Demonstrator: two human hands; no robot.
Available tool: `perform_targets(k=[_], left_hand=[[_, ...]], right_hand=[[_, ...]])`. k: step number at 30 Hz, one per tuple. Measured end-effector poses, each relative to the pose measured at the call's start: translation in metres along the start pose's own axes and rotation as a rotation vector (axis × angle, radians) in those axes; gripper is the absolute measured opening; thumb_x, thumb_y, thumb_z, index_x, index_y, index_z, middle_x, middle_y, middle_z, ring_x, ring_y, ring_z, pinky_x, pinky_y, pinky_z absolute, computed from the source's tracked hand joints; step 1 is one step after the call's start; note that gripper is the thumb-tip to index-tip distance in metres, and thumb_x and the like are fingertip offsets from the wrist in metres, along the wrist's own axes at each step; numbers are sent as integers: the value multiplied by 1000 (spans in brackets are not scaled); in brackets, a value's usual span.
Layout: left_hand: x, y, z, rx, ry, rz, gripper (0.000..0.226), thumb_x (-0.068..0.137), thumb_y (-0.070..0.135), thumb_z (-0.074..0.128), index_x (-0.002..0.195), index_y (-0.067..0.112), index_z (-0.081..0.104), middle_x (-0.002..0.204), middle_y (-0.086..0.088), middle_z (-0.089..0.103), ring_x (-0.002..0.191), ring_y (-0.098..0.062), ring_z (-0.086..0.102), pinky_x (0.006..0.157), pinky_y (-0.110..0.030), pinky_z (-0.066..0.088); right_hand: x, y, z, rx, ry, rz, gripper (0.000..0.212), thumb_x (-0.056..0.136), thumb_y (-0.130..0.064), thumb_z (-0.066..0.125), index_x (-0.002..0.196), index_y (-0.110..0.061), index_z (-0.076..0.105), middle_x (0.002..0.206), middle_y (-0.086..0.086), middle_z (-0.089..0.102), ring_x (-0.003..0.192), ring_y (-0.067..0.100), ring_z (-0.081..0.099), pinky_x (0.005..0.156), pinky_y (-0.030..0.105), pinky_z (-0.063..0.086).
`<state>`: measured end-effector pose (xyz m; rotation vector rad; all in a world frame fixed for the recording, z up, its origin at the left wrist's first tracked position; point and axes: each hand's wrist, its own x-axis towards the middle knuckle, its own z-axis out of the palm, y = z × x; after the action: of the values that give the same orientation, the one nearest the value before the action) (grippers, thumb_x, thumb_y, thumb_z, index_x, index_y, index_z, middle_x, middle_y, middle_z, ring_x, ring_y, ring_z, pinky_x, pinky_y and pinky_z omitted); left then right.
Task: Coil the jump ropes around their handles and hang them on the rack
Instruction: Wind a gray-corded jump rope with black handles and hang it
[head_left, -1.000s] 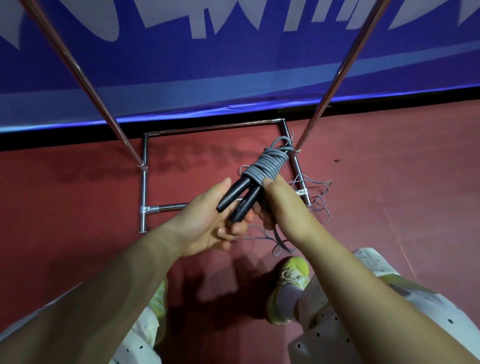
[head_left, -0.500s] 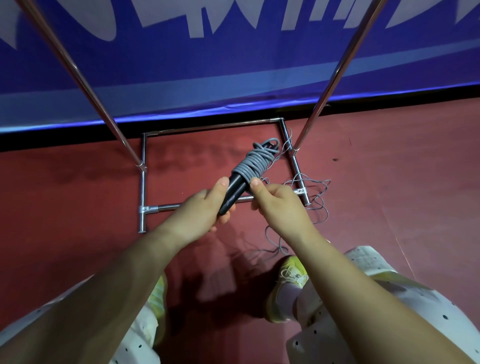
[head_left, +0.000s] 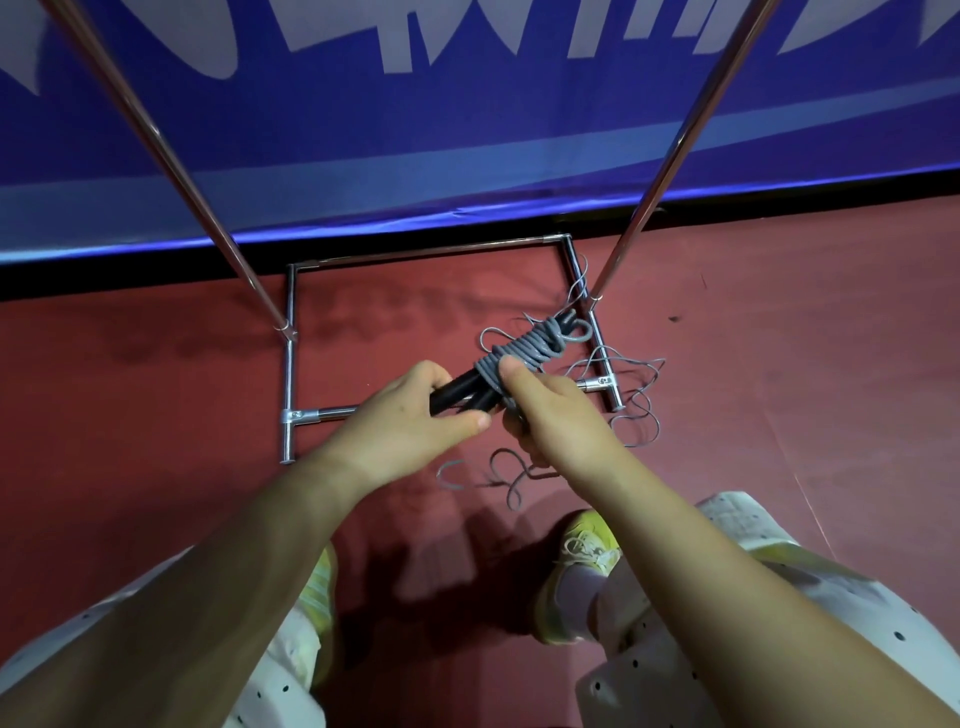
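Note:
A jump rope with two black handles (head_left: 457, 397) has grey cord (head_left: 524, 353) coiled around their far half. My left hand (head_left: 410, 421) grips the near ends of the handles. My right hand (head_left: 556, 415) holds the bundle at the coils, thumb pressing on the grey wraps. Loose grey cord (head_left: 636, 405) trails off the bundle onto the floor to the right, and more loops (head_left: 506, 475) lie under my hands. The chrome rack's base frame (head_left: 288, 374) sits on the floor just beyond my hands, its two uprights (head_left: 670, 156) rising toward me.
The floor (head_left: 779, 364) is red. A blue banner (head_left: 467, 156) runs along the wall behind the rack. My yellow shoes (head_left: 587, 540) and spotted white trousers (head_left: 779, 623) fill the bottom of the view.
The bundle has tilted flatter and swung right; both handles show apart again. My right hand has shifted onto the coils, and loose cord loops now lie on the floor below my hands.

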<state>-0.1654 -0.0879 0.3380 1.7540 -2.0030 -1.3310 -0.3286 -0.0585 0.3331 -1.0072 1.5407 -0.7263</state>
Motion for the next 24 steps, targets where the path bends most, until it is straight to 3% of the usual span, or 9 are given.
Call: perform_targets(k=[4, 6, 8, 10, 12, 15, 18, 22, 24], left_hand=[[-1, 0, -1, -224, -229, -43, 67, 54, 64, 61, 92, 8, 60, 78, -3, 67, 72, -23, 61, 72, -44, 50], [-2, 4, -3, -542, -445, -170, 64, 68, 64, 58, 94, 6, 64, 81, -10, 68, 69, -23, 62, 69, -36, 50], [-7, 10, -5, -865, -627, -246, 69, 75, 66, 38, 91, 6, 70, 82, -16, 69, 68, -25, 65, 64, -33, 53], [-13, 16, 0, -1081, -707, -271, 77, 76, 68, 27, 84, 7, 73, 74, -13, 66, 57, -22, 59, 55, -28, 48], [-16, 20, 8, -1167, -717, -290, 77, 78, 71, 24, 76, 8, 68, 60, -5, 53, 44, -14, 43, 45, -21, 35], [-15, 23, 13, -1098, -619, -286, 70, 80, 72, 23, 73, 10, 55, 52, -1, 40, 38, -7, 23, 41, -18, 18], [-13, 24, 16, -843, -332, -181, 68, 92, 63, 20, 72, 9, 57, 52, -6, 45, 37, -9, 21, 42, -18, 15], [-9, 21, 15, -449, -88, -44, 66, 95, 61, 23, 69, 12, 59, 49, -1, 52, 37, -11, 38, 43, -21, 31], [-5, 13, 12, -253, -54, 8, 78, 78, 73, 18, 67, 9, 61, 48, 0, 56, 48, -15, 50, 59, -30, 42]], right_hand=[[-3, -3, 3, 92, -47, -77, 40, 90, -45, 42, 79, -7, 50, 50, -2, 32, 37, 5, 23, 37, 14, 20], [-7, -9, 2, 284, -57, -66, 39, 97, -34, 41, 69, -6, 44, 50, 0, 33, 34, 4, 26, 36, 14, 22], [-7, -10, 0, 336, -71, -77, 43, 90, -43, 42, 64, -10, 42, 48, 2, 34, 37, 11, 30, 38, 20, 21], [-5, -8, -1, 293, -101, -127, 53, 75, -58, 42, 67, -7, 46, 47, 3, 36, 41, 18, 30, 43, 26, 20], [-5, -5, -1, 205, -113, -195, 59, 81, -59, 38, 70, -3, 51, 43, -2, 43, 41, 14, 37, 45, 26, 26], [-4, 2, 0, 51, -70, -256, 66, 94, -53, 22, 70, 0, 52, 50, -4, 53, 47, 4, 43, 51, 17, 33], [-1, 7, 0, -120, 5, -262, 71, 90, -65, 13, 69, -9, 51, 59, -4, 50, 56, 10, 43, 59, 32, 35], [-5, -2, 3, -286, 58, -215, 55, 89, -56, 8, 62, -24, 43, 59, -9, 43, 60, 11, 41, 63, 31, 30], [-6, -4, 3, -335, 31, -162, 60, 95, -55, 7, 66, -22, 47, 64, -7, 46, 70, 19, 45, 68, 32, 33]])
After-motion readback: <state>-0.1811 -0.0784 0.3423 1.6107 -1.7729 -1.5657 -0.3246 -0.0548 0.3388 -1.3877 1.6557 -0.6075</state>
